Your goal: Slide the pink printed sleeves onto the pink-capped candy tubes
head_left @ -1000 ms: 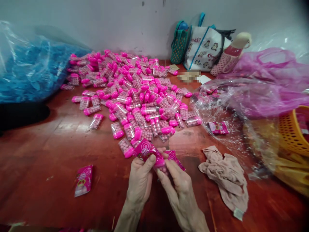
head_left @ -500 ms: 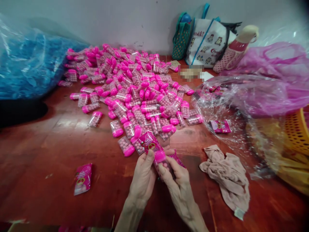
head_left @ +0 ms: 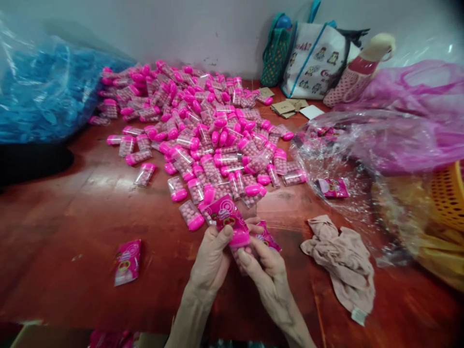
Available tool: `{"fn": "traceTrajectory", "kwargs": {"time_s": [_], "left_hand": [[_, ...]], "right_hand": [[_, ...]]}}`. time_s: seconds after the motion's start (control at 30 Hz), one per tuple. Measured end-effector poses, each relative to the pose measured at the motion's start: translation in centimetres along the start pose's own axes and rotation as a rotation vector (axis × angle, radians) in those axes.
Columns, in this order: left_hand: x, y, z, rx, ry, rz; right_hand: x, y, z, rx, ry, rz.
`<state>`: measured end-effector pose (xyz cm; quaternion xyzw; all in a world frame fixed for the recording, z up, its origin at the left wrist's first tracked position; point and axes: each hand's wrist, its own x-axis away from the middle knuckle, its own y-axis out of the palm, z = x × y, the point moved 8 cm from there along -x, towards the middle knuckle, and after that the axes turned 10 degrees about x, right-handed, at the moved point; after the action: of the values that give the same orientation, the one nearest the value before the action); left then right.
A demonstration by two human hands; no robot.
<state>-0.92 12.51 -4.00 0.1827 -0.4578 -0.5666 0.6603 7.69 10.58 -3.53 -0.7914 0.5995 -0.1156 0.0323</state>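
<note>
Looks like a small packing workshop, perhaps home-based. Red-brown wooden worktop (head_left: 72, 217) heaped with pink-capped candy containers (head_left: 203, 130) in the hundreds. Bulk plastic sacks at the edges: blue pieces (head_left: 39, 92) on the left, pink bag (head_left: 406, 121) on the right, beside a yellow basket (head_left: 447, 198). Loose pink label sleeve (head_left: 127, 261) lying apart. Tote bags (head_left: 311, 58) against a bare pale wall (head_left: 181, 29).

Clear candy case (head_left: 242, 246) with pink cap, full of pink balls, tilted, half inside pink printed wrapper (head_left: 225, 215), just before the case pile (head_left: 203, 125).
</note>
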Motion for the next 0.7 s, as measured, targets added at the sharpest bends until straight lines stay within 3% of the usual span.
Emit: {"fn": "traceTrajectory", "kwargs": {"time_s": [0.17, 0.4, 0.7], "left_hand": [[0.0, 0.2, 0.0, 0.020, 0.025, -0.063], [-0.3, -0.4, -0.1, -0.051, -0.011, -0.045], [-0.3, -0.1, -0.8, 0.007, 0.005, 0.006]], "right_hand": [[-0.2, -0.1, 0.0, -0.158, 0.052, -0.021], [0.1, 0.1, -0.9, 0.167, -0.053, 0.005], [-0.2, -0.2, 0.7, -0.123, 0.064, 0.167]]}}
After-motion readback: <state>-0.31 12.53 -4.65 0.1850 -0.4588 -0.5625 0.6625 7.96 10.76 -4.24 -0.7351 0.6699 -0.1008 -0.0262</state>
